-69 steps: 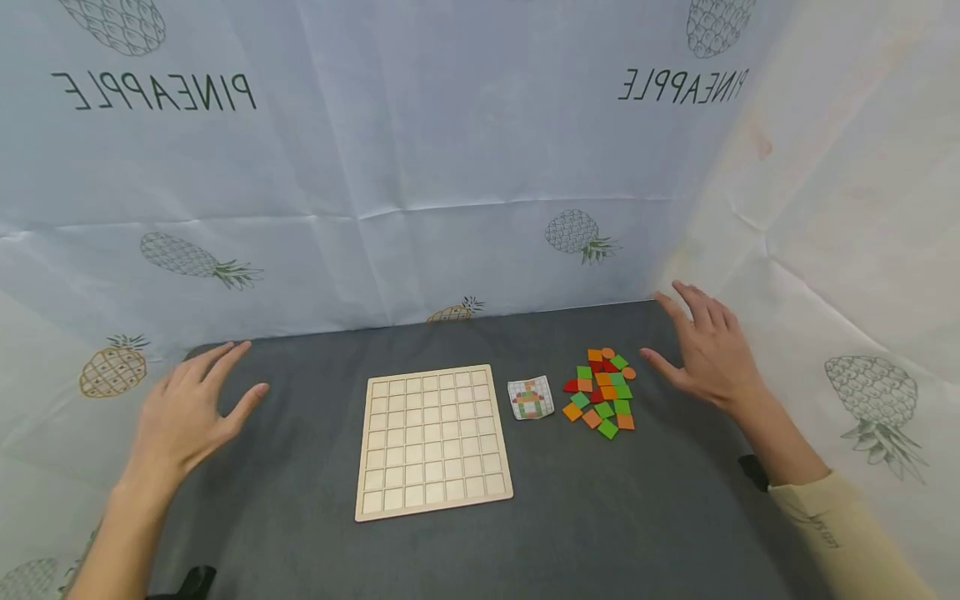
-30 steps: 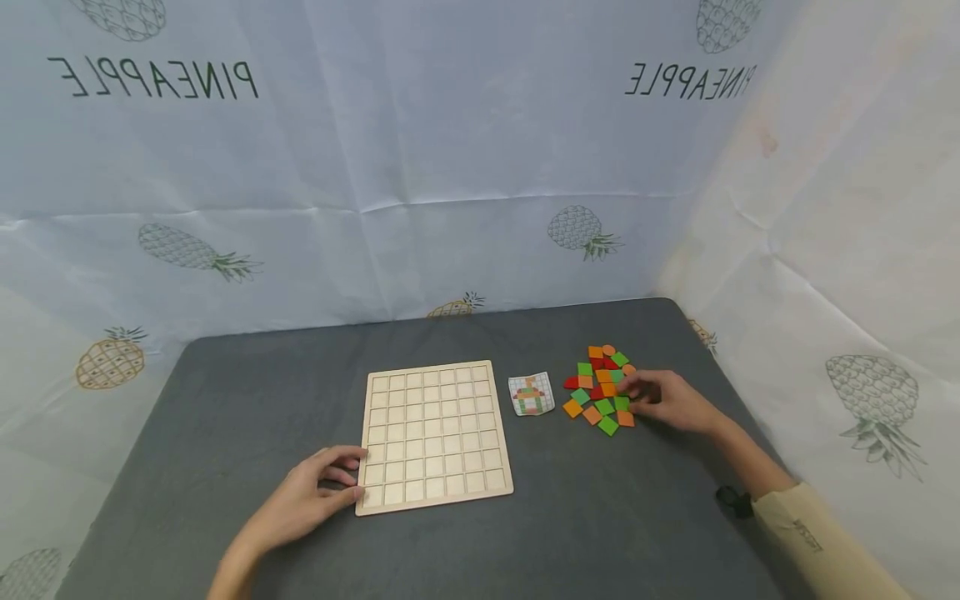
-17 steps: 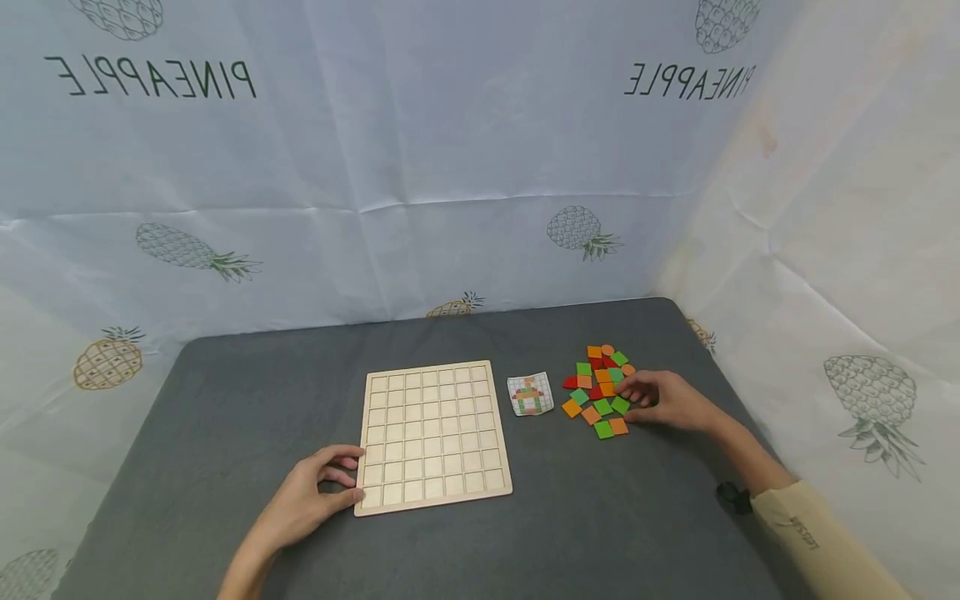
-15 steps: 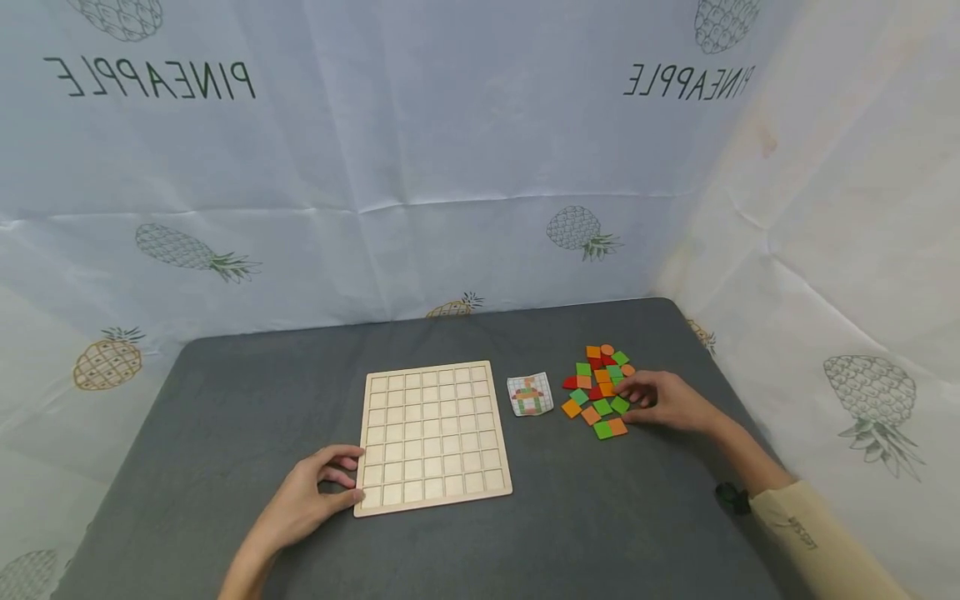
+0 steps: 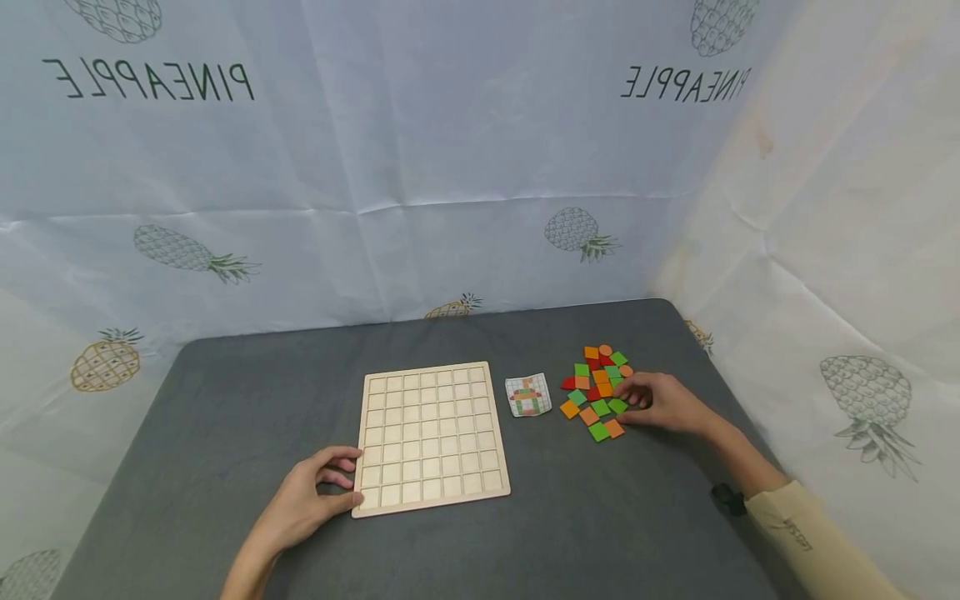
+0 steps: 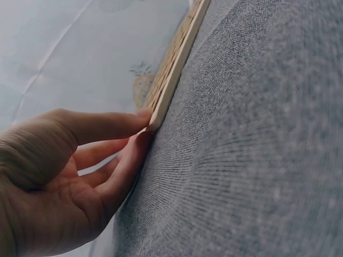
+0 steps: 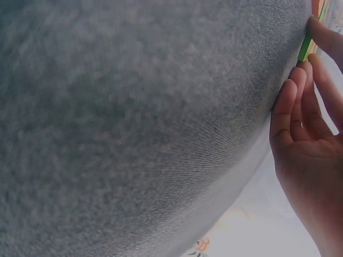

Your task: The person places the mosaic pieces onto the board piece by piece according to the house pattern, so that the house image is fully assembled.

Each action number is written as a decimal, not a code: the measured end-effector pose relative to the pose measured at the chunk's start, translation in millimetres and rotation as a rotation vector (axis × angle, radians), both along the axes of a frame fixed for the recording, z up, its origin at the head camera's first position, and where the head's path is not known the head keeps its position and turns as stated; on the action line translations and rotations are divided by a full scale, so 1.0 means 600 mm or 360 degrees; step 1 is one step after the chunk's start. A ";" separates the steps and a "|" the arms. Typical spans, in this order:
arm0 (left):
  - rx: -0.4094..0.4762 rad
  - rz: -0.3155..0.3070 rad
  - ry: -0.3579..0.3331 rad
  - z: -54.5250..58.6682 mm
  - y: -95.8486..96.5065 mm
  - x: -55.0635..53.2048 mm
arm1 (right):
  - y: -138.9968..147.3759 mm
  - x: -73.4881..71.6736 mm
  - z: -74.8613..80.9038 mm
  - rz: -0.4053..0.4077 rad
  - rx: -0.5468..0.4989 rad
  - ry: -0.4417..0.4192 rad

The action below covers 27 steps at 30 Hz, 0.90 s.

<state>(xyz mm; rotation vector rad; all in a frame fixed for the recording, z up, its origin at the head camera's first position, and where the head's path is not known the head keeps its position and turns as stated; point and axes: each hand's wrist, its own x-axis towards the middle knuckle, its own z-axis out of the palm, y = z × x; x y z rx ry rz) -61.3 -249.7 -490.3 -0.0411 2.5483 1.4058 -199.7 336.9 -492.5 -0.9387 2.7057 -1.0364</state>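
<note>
A pale wooden grid board (image 5: 432, 440) lies flat on the dark grey table. My left hand (image 5: 300, 500) holds its near left edge; in the left wrist view the thumb (image 6: 107, 126) lies on the board's rim and a finger meets the corner below. To the right, several small coloured tiles (image 5: 600, 377) lie loosely grouped: orange, green and red squares, with some rounded pieces. At their right side my right hand (image 5: 663, 406) pinches a green tile (image 5: 617, 406) between thumb and finger. The green tile's edge (image 7: 305, 47) shows between those fingertips in the right wrist view.
Between board and tiles lies a small paper card (image 5: 528, 395) printed with a coloured grid pattern. White cloth (image 5: 450, 150) with pineapple prints hangs behind the table and along its sides. A dark object (image 5: 727, 500) sits by the right wrist.
Both hands came in from raised positions at the sides: the left to the board's edge, the right to the tiles. The nearest orange and green tiles shifted slightly left and nearer.
</note>
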 end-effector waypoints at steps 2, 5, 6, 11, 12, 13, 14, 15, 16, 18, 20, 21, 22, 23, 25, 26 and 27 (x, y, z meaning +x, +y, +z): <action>0.0006 0.0006 0.0001 0.000 0.000 0.001 | -0.002 0.000 0.001 -0.0005 0.0005 0.0000; 0.0012 0.0011 0.0015 -0.001 0.000 0.001 | -0.003 -0.001 0.003 -0.0012 0.0014 -0.0007; 0.0010 0.0013 0.0022 -0.001 0.000 0.001 | -0.003 -0.001 0.004 -0.0014 0.0017 -0.0011; -0.0010 0.0021 0.0027 0.000 0.001 0.000 | 0.001 -0.003 0.006 -0.0020 0.0012 -0.0042; -0.0012 0.0022 0.0023 0.000 0.001 -0.001 | 0.001 -0.003 0.007 -0.0018 0.0007 -0.0044; -0.0014 0.0021 0.0022 0.000 0.001 -0.001 | 0.001 -0.003 0.008 -0.0020 0.0001 -0.0050; -0.0016 0.0020 0.0022 0.000 0.001 -0.001 | 0.001 -0.004 0.009 -0.0024 -0.0006 -0.0055; -0.0020 0.0019 0.0026 0.000 0.001 -0.001 | -0.001 -0.004 0.011 -0.0023 -0.0017 -0.0059; -0.0020 0.0018 0.0031 -0.001 0.001 -0.002 | -0.003 -0.004 0.013 -0.0020 -0.0031 -0.0051; -0.0016 0.0016 0.0039 -0.001 0.001 -0.001 | -0.009 -0.004 0.018 -0.0007 -0.0068 -0.0043; -0.0013 0.0013 0.0051 -0.002 0.000 -0.001 | -0.019 -0.004 0.023 0.0014 -0.0105 -0.0043; -0.0010 0.0012 0.0056 -0.002 -0.001 -0.001 | -0.025 -0.004 0.026 0.0028 -0.0120 -0.0043; -0.0007 0.0010 0.0058 -0.002 -0.001 -0.001 | -0.031 -0.003 0.029 0.0039 -0.0133 -0.0050; -0.0004 0.0010 0.0058 -0.002 -0.001 0.000 | -0.038 -0.003 0.033 0.0053 -0.0143 -0.0062; -0.0005 0.0013 0.0057 -0.002 -0.001 0.000 | -0.056 -0.002 0.041 0.0070 -0.0149 -0.0090; -0.0008 0.0018 0.0054 -0.002 -0.001 0.000 | -0.066 -0.001 0.045 0.0077 -0.0154 -0.0104; -0.0010 0.0022 0.0050 -0.002 0.000 0.000 | -0.075 -0.001 0.049 0.0086 -0.0157 -0.0119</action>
